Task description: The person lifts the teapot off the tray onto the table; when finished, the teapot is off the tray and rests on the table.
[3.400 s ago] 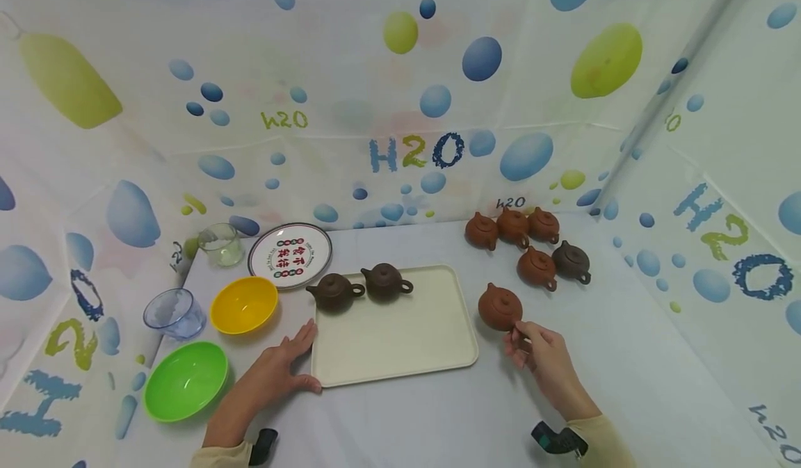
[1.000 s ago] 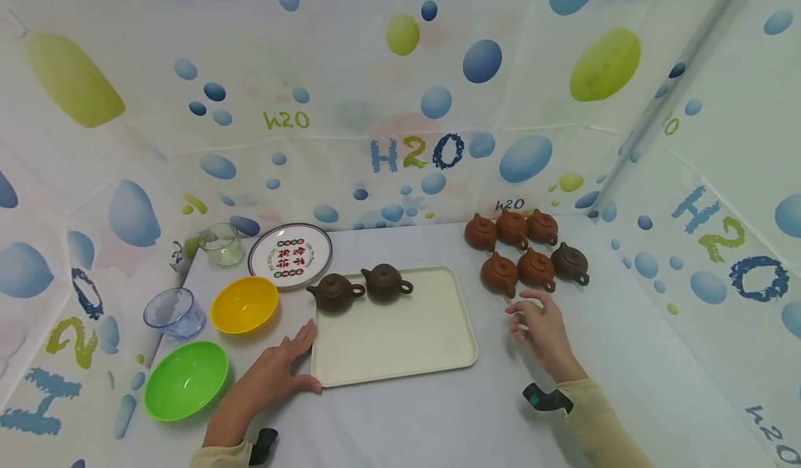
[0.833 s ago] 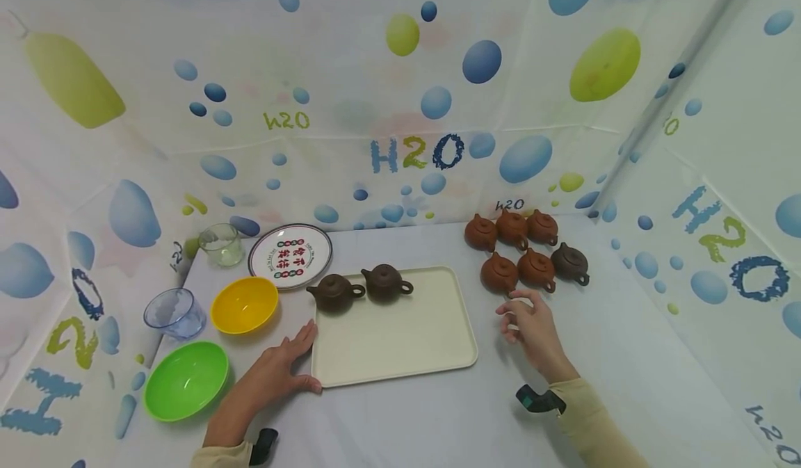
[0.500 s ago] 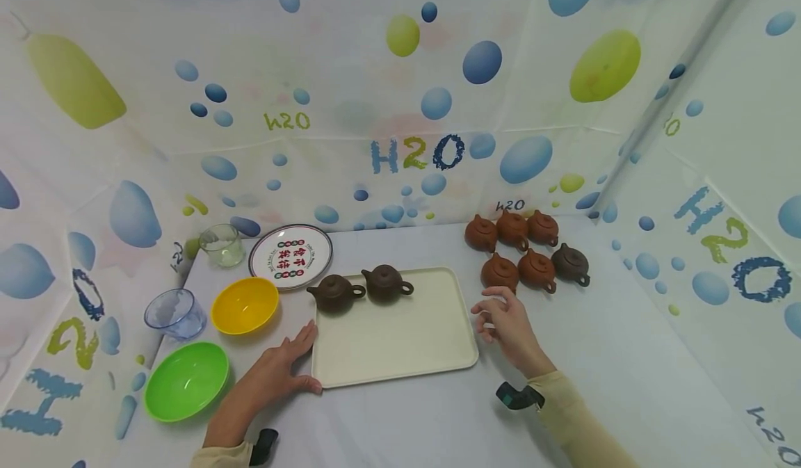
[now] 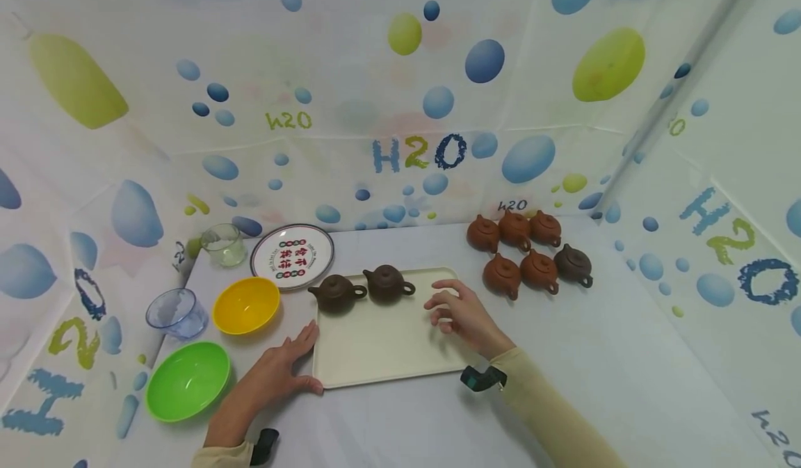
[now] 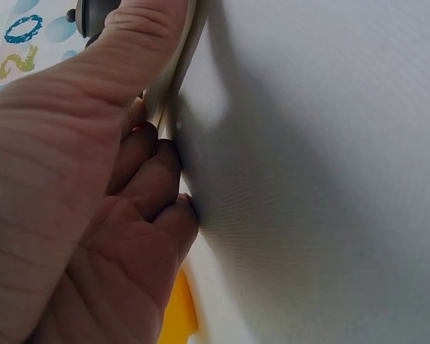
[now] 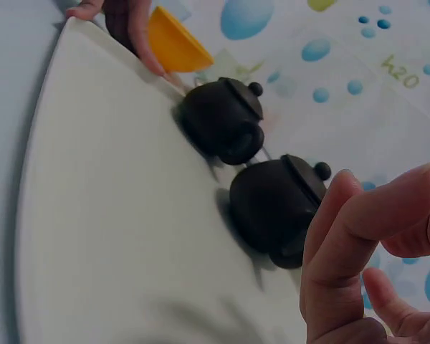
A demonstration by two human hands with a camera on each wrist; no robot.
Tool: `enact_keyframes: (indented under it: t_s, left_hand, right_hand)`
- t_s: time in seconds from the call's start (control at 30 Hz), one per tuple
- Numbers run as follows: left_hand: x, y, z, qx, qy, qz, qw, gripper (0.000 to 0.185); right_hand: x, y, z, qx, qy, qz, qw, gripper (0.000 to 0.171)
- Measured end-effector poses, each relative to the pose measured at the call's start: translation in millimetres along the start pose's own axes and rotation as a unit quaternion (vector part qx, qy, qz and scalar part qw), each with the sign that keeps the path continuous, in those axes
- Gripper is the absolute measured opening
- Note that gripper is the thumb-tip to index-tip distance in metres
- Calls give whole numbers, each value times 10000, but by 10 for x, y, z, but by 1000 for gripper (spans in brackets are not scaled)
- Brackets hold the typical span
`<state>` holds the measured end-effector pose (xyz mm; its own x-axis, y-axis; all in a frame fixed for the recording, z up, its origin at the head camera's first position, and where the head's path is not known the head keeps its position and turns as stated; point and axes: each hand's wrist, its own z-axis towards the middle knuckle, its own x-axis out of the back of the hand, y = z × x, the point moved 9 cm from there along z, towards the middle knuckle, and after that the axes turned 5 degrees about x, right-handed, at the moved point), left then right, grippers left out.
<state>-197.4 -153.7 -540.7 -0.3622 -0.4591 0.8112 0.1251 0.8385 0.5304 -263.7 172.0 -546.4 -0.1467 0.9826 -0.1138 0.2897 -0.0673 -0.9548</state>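
Note:
My left hand (image 5: pixel 275 374) rests against the left side of a cream tray (image 5: pixel 382 350), thumb at its near corner; the left wrist view shows the thumb along the rim. Over the tray's right part hovers my right hand (image 5: pixel 466 315), fingers loosely bent, holding nothing. Two dark brown teapots, one on the left (image 5: pixel 336 294) and one nearer my right hand (image 5: pixel 384 285), stand along the tray's far edge. Right of the tray are several reddish-brown teapots (image 5: pixel 501 275) and one dark teapot (image 5: pixel 573 265), in two rows.
At the left stand a yellow bowl (image 5: pixel 246 306), a green bowl (image 5: pixel 188 382), a bluish glass (image 5: pixel 177 313) and a greenish glass (image 5: pixel 224 245). A white plate (image 5: pixel 292 256) with red characters lies behind the tray. Patterned curtain (image 5: pixel 350 58) closes off the back and sides.
The right hand has set a reddish-brown teapot into the front row on the right, let go, and moved left over the tray. The left hand has stayed at the tray's edge.

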Motion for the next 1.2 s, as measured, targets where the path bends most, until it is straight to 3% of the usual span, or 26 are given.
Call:
enact_keyframes:
  t_s: [0.3,0.47,0.67,1.0,1.2]
  left_hand:
    - [-12,-1,-2,-73,10,0,10000,118]
    - [-14,11,-6,-68,32,-11,10000,118]
    - [-4,9,-25,-44,39,4,10000,118]
    - [-13,-15,-10,-53,46,-1,10000,118]
    - [6,-2,-5,-89,59,30,9999,119]
  right_hand:
    - [-335,98,199,45,-286,-140,9995,44]
    - [-460,233,195,-99,-307,-239,9992,31]
    - [-609,286,166,-117,-495,-168,9986,39]
    - [-639,254,218,328,-420,214,9984,36]
    - [-610,190,151,572,-559,52,9968,36]
